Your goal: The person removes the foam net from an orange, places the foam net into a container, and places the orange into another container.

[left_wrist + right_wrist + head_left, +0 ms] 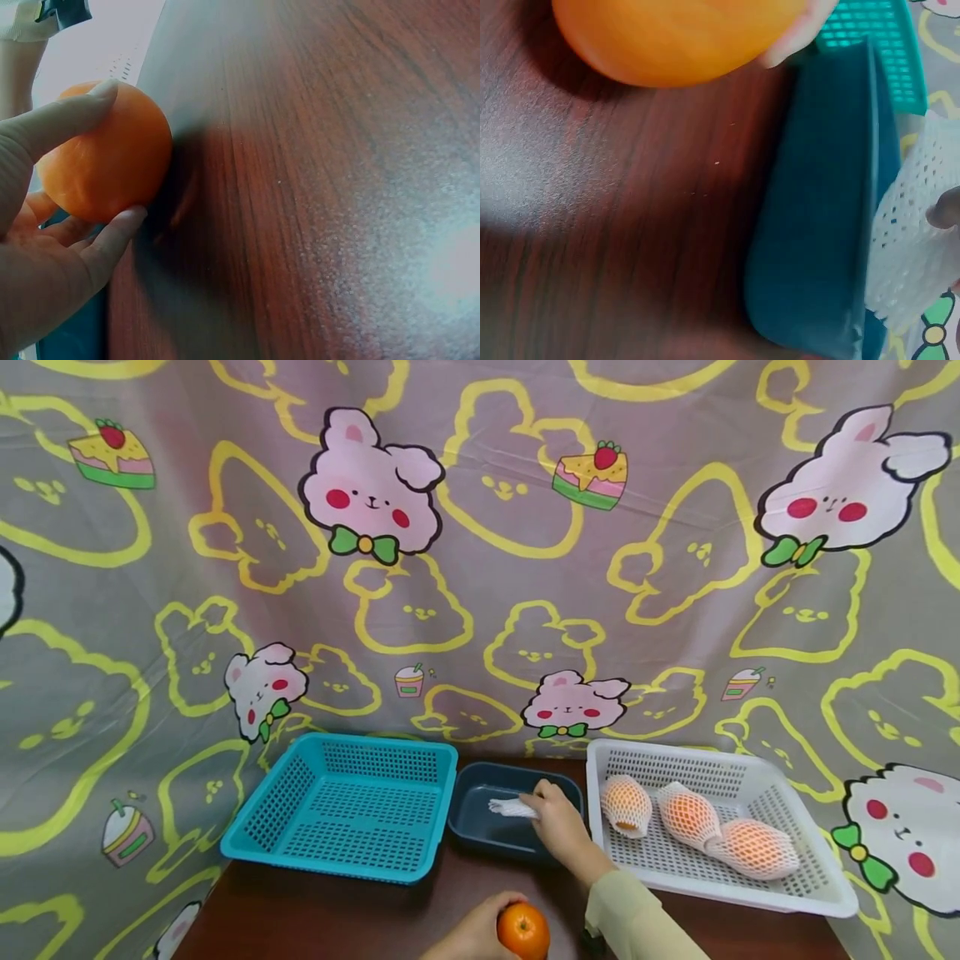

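My left hand point(474, 933) grips an orange point(527, 932) low over the front of the table, thumb on one side and fingers on the other in the left wrist view. The bare orange point(112, 161) has smooth, shiny skin. Over the dark blue tray point(480, 841), my right hand point(558, 818) pinches a white foam net sleeve point(513, 808). In the right wrist view the flattened net point(915, 232) hangs by the tray's rim, and only fingertips of that hand show.
To the right stands a white basket point(757, 893) with three net-wrapped fruits point(688, 814). A turquoise basket point(352, 814) is left of the tray. Behind them hangs a patterned curtain point(480, 610). The table point(315, 165) is dark brown wood.
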